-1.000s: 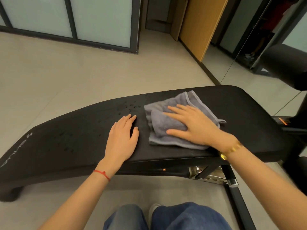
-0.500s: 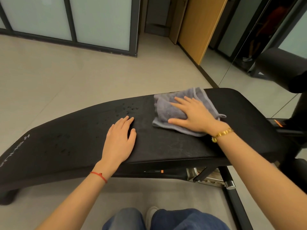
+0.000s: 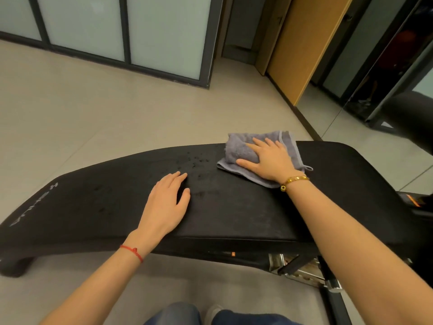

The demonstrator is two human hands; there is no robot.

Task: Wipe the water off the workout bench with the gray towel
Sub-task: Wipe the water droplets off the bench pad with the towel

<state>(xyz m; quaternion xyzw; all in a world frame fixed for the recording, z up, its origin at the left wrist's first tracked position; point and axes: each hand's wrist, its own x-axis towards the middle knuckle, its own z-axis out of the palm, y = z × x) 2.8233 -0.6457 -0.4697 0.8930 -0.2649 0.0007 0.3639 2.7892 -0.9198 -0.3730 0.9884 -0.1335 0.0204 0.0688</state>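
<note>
Right hand [image 3: 269, 160]: laid flat on the gray towel [image 3: 243, 156], fingers straight and slightly spread, thumb out along the near fold; pressing rather than gripping, likely so the palm drives the whole cloth across the pad
Gray towel: folded into a thick wad, trapped between the palm and the workout bench [image 3: 234, 214], sitting at the far edge of the pad with one corner overhanging toward the floor; folded probably to give more soaking layers under the hand
Left hand [image 3: 164, 202]: spread flat on the bare pad, fingers straight and close together, holding nothing; placed well apart from the towel, seemingly as a brace for the lean over the bench
Water droplets [image 3: 194, 160]: scattered on the pad between the two hands, just left of the towel and beyond the left fingertips; fainter damp marks further left toward the printed end
Workout bench: black padded top, curving down at the left end, metal frame below the near edge on the right
Step in hand: judged mid-wipe, with droplets left to clear
Next move: probably a sweep leftward through the droplets
</note>
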